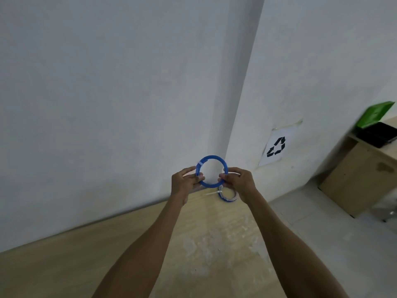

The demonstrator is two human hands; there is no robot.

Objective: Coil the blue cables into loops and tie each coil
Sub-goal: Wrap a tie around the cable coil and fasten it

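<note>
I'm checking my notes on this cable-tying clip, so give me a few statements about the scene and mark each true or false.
1. Both hands hold one blue coil. True: the left hand and the right hand grip the held coil on opposite sides.
2. The held coil lies flat on the table. False: it is lifted up in front of the wall, above the table.
3. A white tie wraps the held coil. True: the white tie sits at its upper left.
4. No other coil is in view. False: a second coil lies on the table below the right hand.
5. The recycling sign is on the floor. False: the recycling sign is taped to the wall.
</note>
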